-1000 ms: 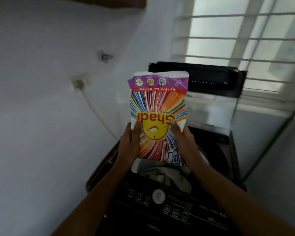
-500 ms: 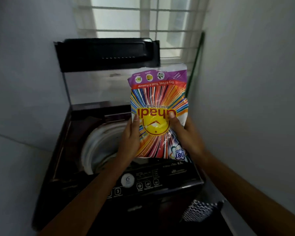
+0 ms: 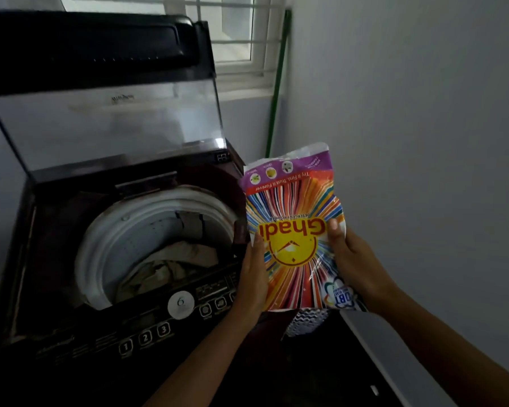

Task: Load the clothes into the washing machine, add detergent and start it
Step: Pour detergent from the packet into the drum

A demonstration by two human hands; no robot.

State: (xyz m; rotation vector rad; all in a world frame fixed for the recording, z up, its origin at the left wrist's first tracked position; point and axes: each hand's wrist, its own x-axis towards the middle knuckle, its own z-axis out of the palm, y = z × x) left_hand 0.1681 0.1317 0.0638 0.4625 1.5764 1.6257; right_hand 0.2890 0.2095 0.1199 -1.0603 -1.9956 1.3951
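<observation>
Left hand (image 3: pixel 252 277) and right hand (image 3: pixel 356 259), fingers clasping the detergent packet (image 3: pixel 291 230) beside the drum (image 3: pixel 100 245); best carried above the clothes (image 3: pixel 171 262), then tipped slowly.

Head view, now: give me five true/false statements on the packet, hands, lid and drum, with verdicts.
1. The left hand and the right hand both hold the detergent packet. True.
2. The lid is closed. False: it stands raised, open.
3. The drum is empty. False: clothes lie inside it.
4. The packet's print reads upside down to the camera. True.
5. The packet is held in front of the drum opening. False: it appears to the right of the opening.
</observation>
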